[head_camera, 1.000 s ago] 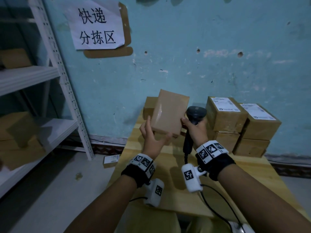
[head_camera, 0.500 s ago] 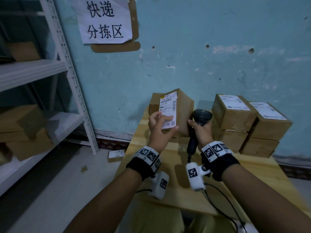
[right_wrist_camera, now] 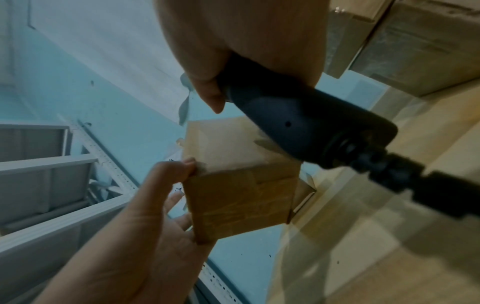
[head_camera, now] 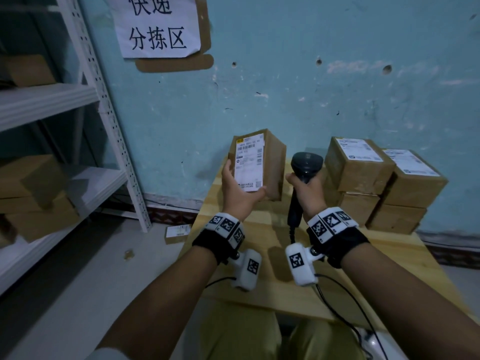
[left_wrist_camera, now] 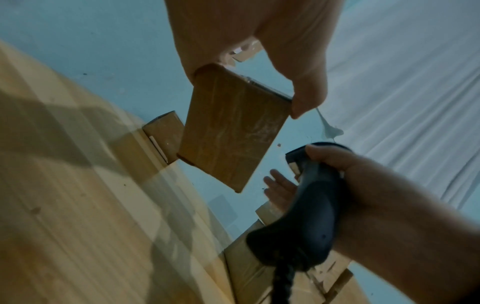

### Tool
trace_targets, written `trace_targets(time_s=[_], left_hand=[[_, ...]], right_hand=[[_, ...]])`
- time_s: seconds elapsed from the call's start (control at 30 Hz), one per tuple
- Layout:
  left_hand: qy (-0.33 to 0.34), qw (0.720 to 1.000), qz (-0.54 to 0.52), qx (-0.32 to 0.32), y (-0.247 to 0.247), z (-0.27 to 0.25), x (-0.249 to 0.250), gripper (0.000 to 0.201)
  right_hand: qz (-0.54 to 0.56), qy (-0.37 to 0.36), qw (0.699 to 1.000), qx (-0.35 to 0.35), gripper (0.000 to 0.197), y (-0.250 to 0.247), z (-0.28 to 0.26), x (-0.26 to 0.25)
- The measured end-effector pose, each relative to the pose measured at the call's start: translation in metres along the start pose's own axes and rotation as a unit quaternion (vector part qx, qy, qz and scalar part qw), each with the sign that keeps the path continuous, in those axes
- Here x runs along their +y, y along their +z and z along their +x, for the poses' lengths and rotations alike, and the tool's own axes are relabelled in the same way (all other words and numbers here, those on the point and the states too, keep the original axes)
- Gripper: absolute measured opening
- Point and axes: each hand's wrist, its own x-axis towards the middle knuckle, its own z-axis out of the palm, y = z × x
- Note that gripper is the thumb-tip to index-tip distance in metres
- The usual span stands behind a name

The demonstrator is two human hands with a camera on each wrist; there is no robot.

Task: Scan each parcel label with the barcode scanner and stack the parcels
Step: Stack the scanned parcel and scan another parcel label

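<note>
Head view: left hand (head_camera: 240, 194) grips a small parcel (head_camera: 270, 165) from below and behind, thumb across the lower edge of its label (head_camera: 249, 165), fingers up the far side. Parcel is held upright in the air above the table (head_camera: 389, 268), label facing the person. Right hand (head_camera: 306, 193) is clenched round the handle of the barcode scanner (head_camera: 306, 165), head up, just right of the parcel and not touching it.

Risks (judgement):
- Scanner head does not appear turned toward the label; a trigger pull now would likely read nothing.
- Thumb covers the label's bottom edge; if a code sits there, the read could fail.
- One-handed hold from below; right wrist view shows glossy tape on the parcel's faces, so it may slip on rotation.
- Scanner cable (head_camera: 337, 297) trails over the table's near edge; could snag.

Materials: parcel is a brown cardboard cuboid, taped, with a white paper label. Scanner is dark matte plastic with a curved grip. Table is pale wood. Stacked parcels (head_camera: 384, 183) stand right of the scanner, two levels, labels on top.
</note>
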Motion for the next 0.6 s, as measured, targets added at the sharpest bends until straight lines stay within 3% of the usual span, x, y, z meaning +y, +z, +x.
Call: trace_targets(time_s=[0.13,0.27,0.4,0.5,0.6], left_hand=[[0.057,0.988,0.145,0.007,0.005,-0.004,-0.002,0.105],[0.08,0.978,0.19,-0.004,0.016,-0.012,-0.001,0.107],[0.055,0.988,0.131,-0.058,0.015,-0.01,-0.002,0.101],[0.032,0.996,0.052,-0.066,0.01,-0.006,0.002,0.074],[0.057,0.997,0.004,-0.046,0.009,-0.003,0.007,0.05]], right_hand=[[0.018,-0.017,0.999,-0.04,0.07,0.005,-0.003,-0.009],[0.039,-0.003,0.998,-0.059,0.067,0.01,-0.009,-0.011],[0.053,-0.005,0.998,-0.019,0.066,0.004,-0.009,-0.011],[0.058,-0.006,0.998,-0.013,0.065,-0.003,-0.01,-0.012],[0.077,0.002,0.997,0.001,0.068,-0.005,-0.012,-0.012]])
